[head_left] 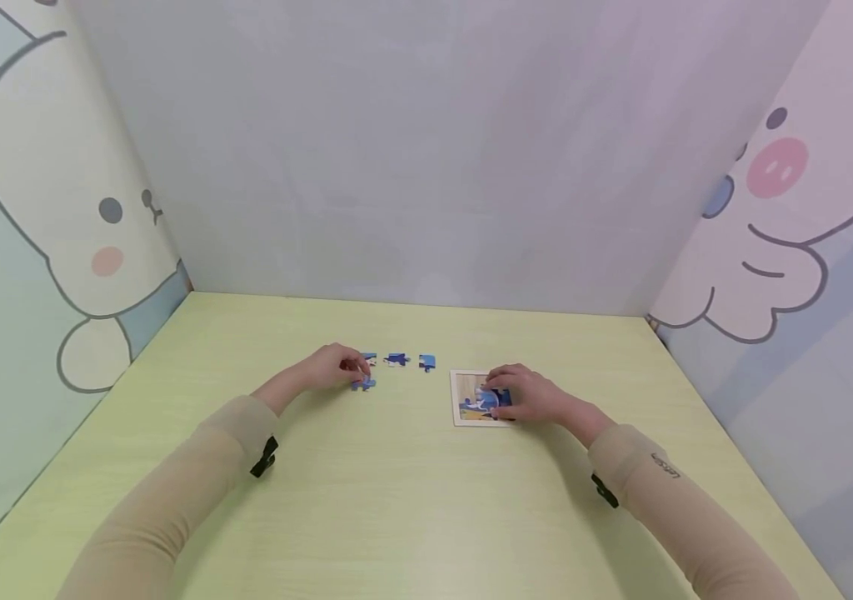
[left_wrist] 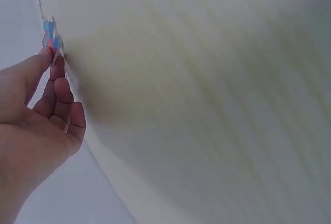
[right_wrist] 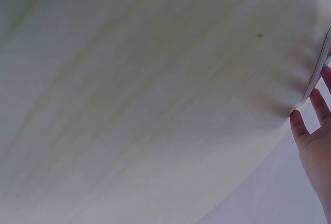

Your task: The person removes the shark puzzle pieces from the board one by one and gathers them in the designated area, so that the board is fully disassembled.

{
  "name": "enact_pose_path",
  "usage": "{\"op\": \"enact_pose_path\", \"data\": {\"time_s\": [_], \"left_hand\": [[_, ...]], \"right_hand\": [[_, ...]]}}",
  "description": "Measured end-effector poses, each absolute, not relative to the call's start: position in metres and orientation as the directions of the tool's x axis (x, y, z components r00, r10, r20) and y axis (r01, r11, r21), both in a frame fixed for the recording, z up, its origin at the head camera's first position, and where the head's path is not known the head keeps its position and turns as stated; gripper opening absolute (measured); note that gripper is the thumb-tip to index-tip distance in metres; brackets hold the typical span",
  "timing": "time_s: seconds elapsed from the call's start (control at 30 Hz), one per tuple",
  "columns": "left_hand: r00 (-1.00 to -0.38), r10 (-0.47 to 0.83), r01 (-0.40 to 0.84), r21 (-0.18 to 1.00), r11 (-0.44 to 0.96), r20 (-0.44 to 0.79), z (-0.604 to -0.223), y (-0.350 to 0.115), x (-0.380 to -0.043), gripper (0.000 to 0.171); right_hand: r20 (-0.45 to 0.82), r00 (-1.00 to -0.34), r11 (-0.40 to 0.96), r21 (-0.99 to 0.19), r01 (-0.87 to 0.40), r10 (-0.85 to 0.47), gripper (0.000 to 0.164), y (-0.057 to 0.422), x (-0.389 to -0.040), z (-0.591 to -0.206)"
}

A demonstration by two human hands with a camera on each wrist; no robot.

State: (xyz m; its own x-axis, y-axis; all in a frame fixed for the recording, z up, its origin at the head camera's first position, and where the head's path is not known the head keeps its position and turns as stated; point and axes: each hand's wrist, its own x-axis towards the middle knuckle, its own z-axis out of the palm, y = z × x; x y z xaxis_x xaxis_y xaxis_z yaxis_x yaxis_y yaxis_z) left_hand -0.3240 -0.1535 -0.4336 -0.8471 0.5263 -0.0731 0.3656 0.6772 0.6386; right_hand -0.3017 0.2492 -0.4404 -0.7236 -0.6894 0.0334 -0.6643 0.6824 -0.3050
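My left hand (head_left: pixel 332 367) pinches a blue jigsaw puzzle piece (head_left: pixel 363 384) between thumb and fingertip, at the left of the table. The same piece shows blue with some red in the left wrist view, held near the table surface. My right hand (head_left: pixel 539 396) rests over the right side of a square wooden puzzle tray (head_left: pixel 456 400), thumb and fingers spread. Blue and yellow fitted pieces (head_left: pixel 479 406) lie inside the tray, whose upper left shows bare wood. In the right wrist view, fingertips touch the tray's edge and the table; the right hand covers part of the picture.
Beyond my left hand, three loose puzzle pieces lie in a row: one part-hidden piece (head_left: pixel 369 357), a dark blue piece (head_left: pixel 396 360) and a light blue piece (head_left: pixel 427 362). The pale yellow table (head_left: pixel 411 508) is walled by printed panels at left, back and right.
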Motion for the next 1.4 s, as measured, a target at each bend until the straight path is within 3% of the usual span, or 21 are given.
{"op": "enact_pose_path", "data": {"time_s": [0.4, 0.7, 0.97, 1.27, 1.4], "left_hand": [[-0.876, 0.481, 0.354, 0.623, 0.698, -0.041, -0.424, -0.145, -0.328, 0.015], [-0.839, 0.544, 0.429, 0.633, 0.645, 0.015, -0.409, -0.103, -0.325, 0.018], [-0.790, 0.607, 0.523, 0.611, 0.594, 0.086, -0.405, -0.055, -0.321, 0.016], [-0.767, 0.635, 0.547, 0.618, 0.565, 0.097, -0.408, -0.016, -0.320, 0.020], [-0.767, 0.635, 0.554, 0.596, 0.581, 0.095, -0.413, -0.004, -0.323, 0.021]], "right_hand": [[0.010, -0.673, 0.641, -0.294, -0.709, -0.740, 0.047, 0.256, -0.305, -0.441], [0.000, -0.668, 0.636, -0.304, -0.709, -0.745, 0.049, 0.258, -0.305, -0.441], [0.001, -0.721, 0.683, -0.317, -0.658, -0.693, 0.047, 0.258, -0.306, -0.444], [-0.012, -0.818, 0.786, -0.282, -0.550, -0.576, 0.048, 0.259, -0.302, -0.444], [0.007, -0.820, 0.780, -0.304, -0.547, -0.572, 0.048, 0.260, -0.300, -0.444]]}}
